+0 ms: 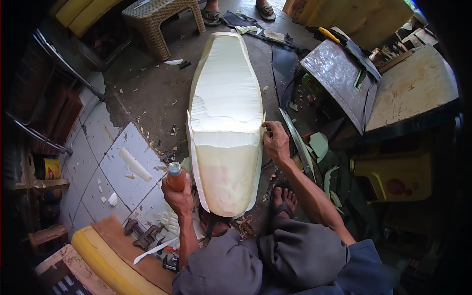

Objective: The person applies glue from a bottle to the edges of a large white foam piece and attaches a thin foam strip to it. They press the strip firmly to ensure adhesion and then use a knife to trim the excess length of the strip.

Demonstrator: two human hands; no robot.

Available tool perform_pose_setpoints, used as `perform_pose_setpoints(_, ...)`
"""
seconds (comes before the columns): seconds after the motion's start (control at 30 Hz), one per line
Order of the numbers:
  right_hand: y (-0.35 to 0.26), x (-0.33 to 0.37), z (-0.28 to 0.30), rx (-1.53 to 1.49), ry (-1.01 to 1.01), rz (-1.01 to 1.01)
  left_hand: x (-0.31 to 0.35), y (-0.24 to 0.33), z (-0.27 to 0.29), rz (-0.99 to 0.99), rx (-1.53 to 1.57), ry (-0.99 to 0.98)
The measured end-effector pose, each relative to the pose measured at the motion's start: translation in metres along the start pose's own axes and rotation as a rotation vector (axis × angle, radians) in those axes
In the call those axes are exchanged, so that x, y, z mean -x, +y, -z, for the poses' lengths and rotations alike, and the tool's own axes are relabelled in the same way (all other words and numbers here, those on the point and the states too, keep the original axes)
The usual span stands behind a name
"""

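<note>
A long cream motorcycle seat foam (228,88) lies lengthwise in front of me, with a raised step across its middle and thin strips of foam along its sides. My left hand (178,196) is wrapped round a bottle with orange contents (176,178), held upright beside the foam's near left edge; its top is pale. At the right edge, level with the step, my right hand (276,140) has its fingers bent and pinched at the foam's side, where a thin sliver stands up. The fingertips partly hide what they grip.
A woven-pattern stool (160,22) stands at the far left, near another person's sandalled feet (211,17). Foam scraps (135,164) litter the floor. To the right are a grey board (339,78) and a yellow plastic stool (393,177). A clamp-like metal tool (142,236) lies by my left forearm.
</note>
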State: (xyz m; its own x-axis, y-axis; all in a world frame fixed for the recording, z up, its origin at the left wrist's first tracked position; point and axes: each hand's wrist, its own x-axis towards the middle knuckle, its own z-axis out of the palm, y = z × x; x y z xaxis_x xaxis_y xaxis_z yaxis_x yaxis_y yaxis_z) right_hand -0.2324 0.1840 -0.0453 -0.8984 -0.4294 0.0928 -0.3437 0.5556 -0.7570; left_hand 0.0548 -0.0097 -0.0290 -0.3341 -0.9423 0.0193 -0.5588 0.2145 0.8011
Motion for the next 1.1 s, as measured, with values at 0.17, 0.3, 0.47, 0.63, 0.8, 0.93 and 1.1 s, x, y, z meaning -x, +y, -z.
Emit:
perform_pose_setpoints(0.17, -0.005, 0.010, -0.001, 0.024, 0.038, -0.007, -0.001, 0.001, -0.006, -0.034, 0.005, 0.009)
perform_pose_setpoints(0.3, -0.012, 0.031, 0.001, 0.000, 0.064, 0.068, 0.000, 0.002, -0.009, -0.097, -0.029, 0.013)
perform_pose_setpoints(0.47, -0.016, 0.054, 0.012, 0.074, -0.015, 0.146, -0.002, 0.000, -0.010, -0.072, -0.016, -0.002)
perform_pose_setpoints(0.63, -0.013, 0.025, 0.027, 0.150, -0.040, 0.159, -0.003, -0.002, -0.008, -0.046, 0.011, -0.006)
perform_pose_setpoints(0.8, -0.009, -0.034, 0.028, 0.235, -0.103, 0.197, -0.002, 0.000, -0.005, -0.044, -0.004, -0.006)
perform_pose_setpoints(0.93, -0.004, -0.053, 0.019, 0.312, -0.174, 0.098, -0.002, 0.001, -0.004, -0.040, 0.003, -0.009)
perform_pose_setpoints(1.1, 0.008, -0.051, 0.007, 0.264, -0.158, 0.013, -0.002, -0.002, -0.005, -0.054, 0.034, 0.005)
